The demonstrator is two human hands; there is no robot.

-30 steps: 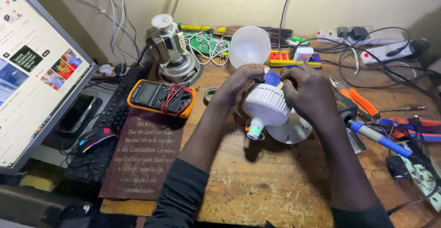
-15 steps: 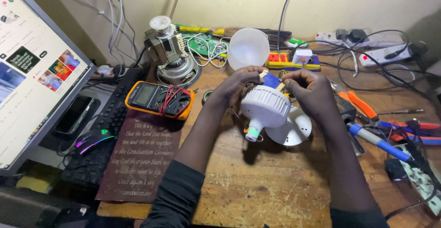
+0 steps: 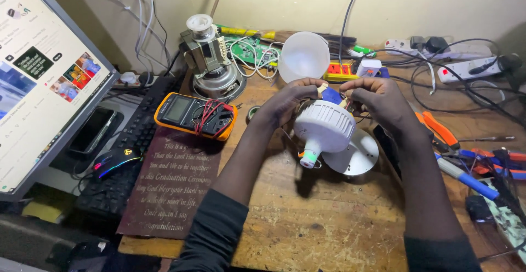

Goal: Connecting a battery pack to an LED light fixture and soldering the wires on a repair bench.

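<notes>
Left hand point(image 3: 287, 101) and right hand point(image 3: 378, 101) both grip the white bulb housing point(image 3: 324, 126), pinching small parts at its open top. Step in hand appears to be internal wiring work; steady fingertip control needed.

Bare wood point(image 3: 329, 222) at lower centre gives free passage. Multimeter point(image 3: 195, 115) and plaque point(image 3: 170, 181) block the left; tools point(image 3: 466, 157) and cables point(image 3: 438, 80) crowd the right and top.
</notes>
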